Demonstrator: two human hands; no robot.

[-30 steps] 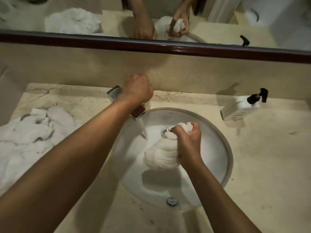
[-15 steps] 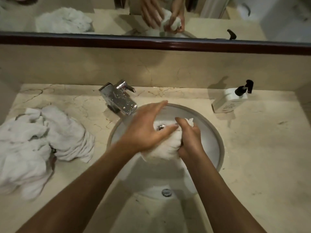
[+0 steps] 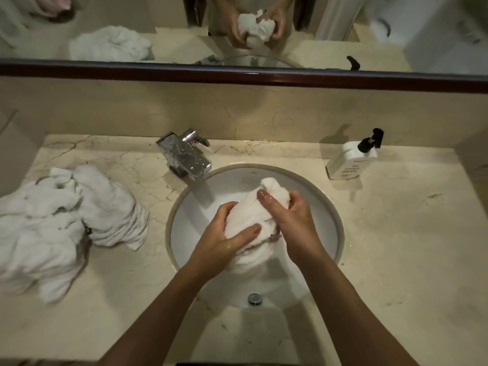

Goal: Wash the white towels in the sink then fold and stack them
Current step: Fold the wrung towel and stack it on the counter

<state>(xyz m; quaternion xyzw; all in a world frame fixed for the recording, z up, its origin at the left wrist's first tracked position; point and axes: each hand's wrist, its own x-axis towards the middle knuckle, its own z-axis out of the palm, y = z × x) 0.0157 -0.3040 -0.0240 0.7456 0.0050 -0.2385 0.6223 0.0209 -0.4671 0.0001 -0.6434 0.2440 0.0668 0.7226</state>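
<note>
Bunching over the basin: one wet white towel (image 3: 248, 220) is held as a twisted roll above the round sink (image 3: 335, 220), clear of the bowl floor as far as can be told. The left hand (image 3: 224, 239) is wrapped round the near, lower end of the roll, thumb laid across the top, fingers curled under and mostly hidden. The right hand (image 3: 293, 220) is closed on the far, upper end, thumb pointing toward the tap, fingers curled over the right side; a knob of cloth sticks out past it. Both grips are tight and full of towel. Both forearms come in from the bottom edge and converge over the bowl, wrists slightly bent; skin looks wet.

A chrome overflow cap (image 3: 254, 299) is seen on the near wall of the bowl. The chrome tap (image 3: 184, 157) stands at the far left rim, spout toward the basin, droplets on it. A crumpled heap of white towels (image 3: 66, 225) lies on the marble counter (image 3: 396, 247), well left of the sink. A white pump bottle (image 3: 348, 162) with a black head stands at far right. The held towel and both hands are repeated in the mirror (image 3: 396, 27) above.
</note>
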